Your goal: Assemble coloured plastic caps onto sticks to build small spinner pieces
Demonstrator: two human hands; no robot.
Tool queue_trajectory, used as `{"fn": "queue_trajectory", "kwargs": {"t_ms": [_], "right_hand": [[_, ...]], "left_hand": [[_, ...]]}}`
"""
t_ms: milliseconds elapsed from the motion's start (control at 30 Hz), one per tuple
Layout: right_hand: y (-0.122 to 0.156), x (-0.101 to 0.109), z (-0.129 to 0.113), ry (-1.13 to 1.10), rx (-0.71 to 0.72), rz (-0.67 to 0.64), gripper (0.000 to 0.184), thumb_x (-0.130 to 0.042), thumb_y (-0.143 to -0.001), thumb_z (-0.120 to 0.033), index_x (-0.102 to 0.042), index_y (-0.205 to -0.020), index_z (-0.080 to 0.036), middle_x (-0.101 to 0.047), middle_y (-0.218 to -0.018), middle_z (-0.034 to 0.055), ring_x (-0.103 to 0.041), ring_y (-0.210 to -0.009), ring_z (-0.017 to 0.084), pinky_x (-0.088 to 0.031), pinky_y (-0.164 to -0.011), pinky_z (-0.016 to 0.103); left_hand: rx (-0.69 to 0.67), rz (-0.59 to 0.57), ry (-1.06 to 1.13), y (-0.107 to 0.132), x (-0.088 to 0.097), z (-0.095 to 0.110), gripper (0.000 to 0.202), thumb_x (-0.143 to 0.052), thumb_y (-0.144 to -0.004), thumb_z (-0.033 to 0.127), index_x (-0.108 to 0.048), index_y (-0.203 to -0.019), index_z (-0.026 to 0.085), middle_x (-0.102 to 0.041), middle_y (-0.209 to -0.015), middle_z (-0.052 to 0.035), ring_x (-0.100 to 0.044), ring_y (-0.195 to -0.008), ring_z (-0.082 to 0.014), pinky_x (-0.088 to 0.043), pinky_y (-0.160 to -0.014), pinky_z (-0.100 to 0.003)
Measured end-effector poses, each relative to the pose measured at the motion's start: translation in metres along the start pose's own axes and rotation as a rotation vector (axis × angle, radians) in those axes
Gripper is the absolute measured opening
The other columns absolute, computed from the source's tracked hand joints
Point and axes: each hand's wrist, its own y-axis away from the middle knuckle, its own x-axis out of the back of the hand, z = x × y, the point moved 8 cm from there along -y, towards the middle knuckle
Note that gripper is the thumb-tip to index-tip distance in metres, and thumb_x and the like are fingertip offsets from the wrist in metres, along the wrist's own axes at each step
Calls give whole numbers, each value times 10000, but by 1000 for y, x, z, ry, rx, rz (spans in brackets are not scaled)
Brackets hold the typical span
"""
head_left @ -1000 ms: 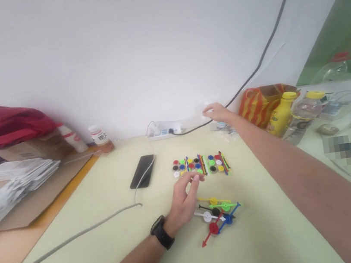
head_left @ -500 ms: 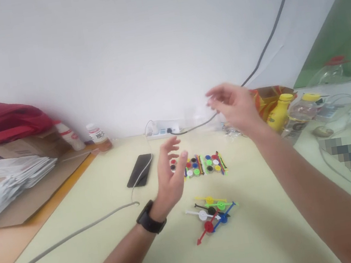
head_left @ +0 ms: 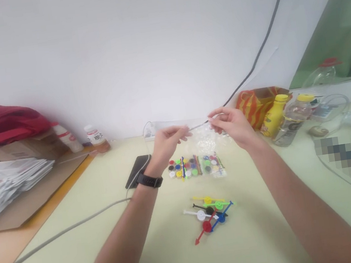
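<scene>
Clear plastic bag [head_left: 206,139] held up over the back part of the worktop [head_left: 166,254]. Its upper right corner is pinched between thumb and forefinger of the right hand [head_left: 235,127]. Fingers of the left hand [head_left: 167,145] are bent together by its upper left; whether plastic is gripped there cannot be told through the blur. Upper edge of the bag is stretched roughly left to right, parallel to the worktop's back edge; its body is hung toward the coloured discs [head_left: 195,172], laid out on the near side of the hands.

Pile of plastic arrows [head_left: 209,210] is found farther toward the front edge, between the forearms, touched by neither hand; left hand judged slightly nearer. Long axes mixed: white, yellow and green set roughly left to right, red and blue slanted from front left to back right.
</scene>
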Motion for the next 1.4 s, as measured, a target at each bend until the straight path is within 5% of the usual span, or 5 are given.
{"fn": "queue_trajectory", "kwargs": {"t_ms": [267, 467, 767, 1067, 1400], "right_hand": [[15, -36, 24, -49, -211, -509, 701, -856, -758, -302, -545, -1386, -272, -728, -951, 30, -710, -931, 211, -582, -889, 399], [7, -20, 29, 38, -175, -391, 502, -762, -851, -362, -595, -1318, -281, -706, -982, 35, -689, -969, 217, -560, -930, 428], [20, -74, 46, -172, -216, -459, 650, -832, -756, -275, -538, -1336, -271, -725, -944, 21, -718, -923, 208, -571, -896, 399], [1, -38, 28, -8, -74, -211, 197, -753, -797, -291, -664, -952, -208, -684, -899, 17, -667, -768, 155, -560, -767, 328], [14, -44, -9, -8, -16, -215, 321, -753, -807, -309, -621, -1090, -235, -644, -820, -19, -610, -607, 123, -512, -627, 291]], "left_hand": [[45, 390, 204, -21, 41, -31, 328, -767, -817, 437, -747, -927, 129, -783, -918, -124, -670, -685, -141, -518, -653, -268], [178, 434, 222, -21, 68, -46, 180, -695, -769, 298, -669, -809, 125, -758, -790, -114, -702, -675, -178, -503, -589, -239], [362, 606, 588, -15, 56, -76, 43, -614, -799, 171, -580, -807, 146, -719, -842, -89, -720, -699, -164, -562, -697, -264], [-49, 414, -126, -17, 88, -30, 322, -666, -757, 207, -631, -1077, 204, -700, -1206, -94, -656, -1124, -266, -525, -942, -401], [-468, -355, -611, 20, -24, 31, 1033, -833, -706, 644, -364, -1541, 256, -434, -1560, -159, -403, -1431, -394, -356, -1173, -552]]}}
